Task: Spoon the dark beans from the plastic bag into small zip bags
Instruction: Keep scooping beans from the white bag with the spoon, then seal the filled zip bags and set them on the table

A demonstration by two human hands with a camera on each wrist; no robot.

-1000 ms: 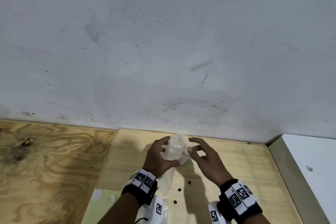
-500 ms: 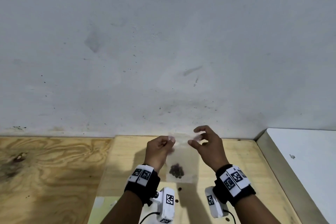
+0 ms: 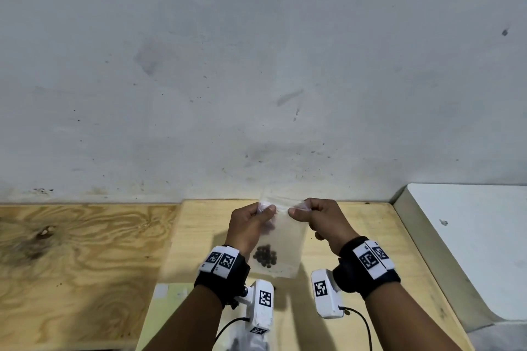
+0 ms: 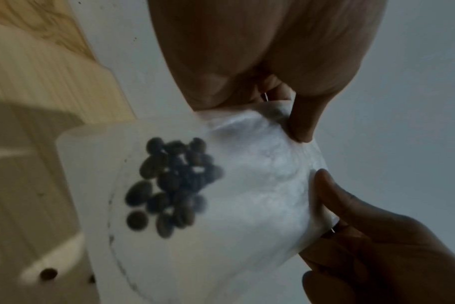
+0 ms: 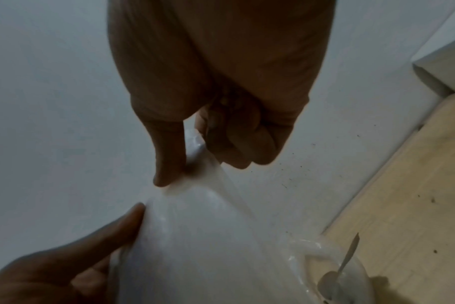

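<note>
From above, the small zip bag (image 3: 281,248) hangs clear over the pale wooden table (image 3: 370,239), dark beans (image 3: 265,256) heaped at its bottom; left hand (image 3: 247,226) and right hand (image 3: 323,221) each pinch a top corner. A scuffed grey wall (image 3: 256,65) stands behind. The left wrist view shows beans clustered against cloudy plastic. The right wrist view shows a spoon (image 5: 338,273) lying lower right.

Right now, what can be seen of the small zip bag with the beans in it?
The small zip bag is clear, thin, slightly frosted plastic, hanging upright above the wooden table. The left hand and right hand each pinch a top corner at the zip strip. A small cluster of dark beans sits near its bottom.
</note>
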